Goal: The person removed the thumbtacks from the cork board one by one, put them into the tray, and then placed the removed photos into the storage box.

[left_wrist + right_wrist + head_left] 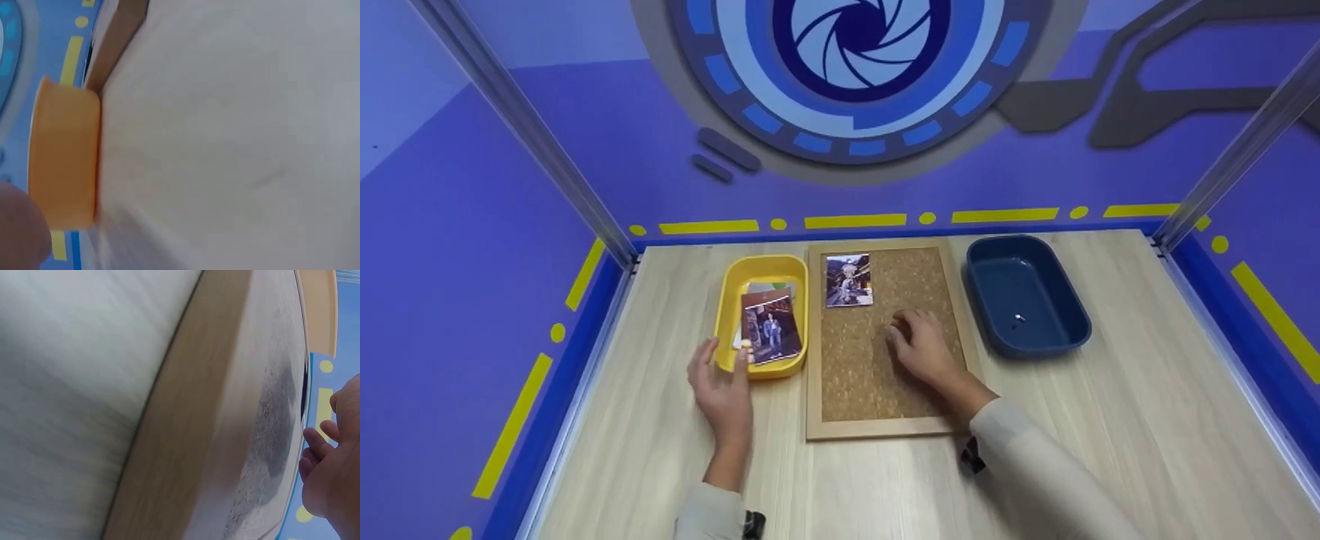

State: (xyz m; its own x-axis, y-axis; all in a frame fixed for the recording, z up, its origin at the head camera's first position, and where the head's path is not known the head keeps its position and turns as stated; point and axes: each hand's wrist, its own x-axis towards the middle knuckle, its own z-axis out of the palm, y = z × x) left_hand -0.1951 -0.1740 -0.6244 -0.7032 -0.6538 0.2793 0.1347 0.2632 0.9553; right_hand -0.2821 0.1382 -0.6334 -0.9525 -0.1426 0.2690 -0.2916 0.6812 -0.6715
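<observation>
My left hand (pixel 724 397) is at the near left corner of a yellow bin (pixel 774 370), its thumb by the edge of a photo (pixel 772 334). Other prints lie beneath that photo. No grip on it shows; in the left wrist view a fingertip (pixel 22 230) appears beside the bin's outer wall. Over the right half of a cork board (pixel 855 375) hovers my right hand (pixel 924 349), fingers loosely bent, with nothing visible in them. One photo (pixel 849 280) sits at the board's upper left. In the right wrist view, the hand (pixel 337 467) is above the board.
A dark blue bin (pixel 1035 274) stands right of the board, with a tiny shiny item (pixel 1018 318) inside, too small to identify. The board's wooden frame (pixel 885 428) lies flat on a pale wooden table (pixel 1140 420). Blue printed panels (pixel 585 127) enclose the back and sides.
</observation>
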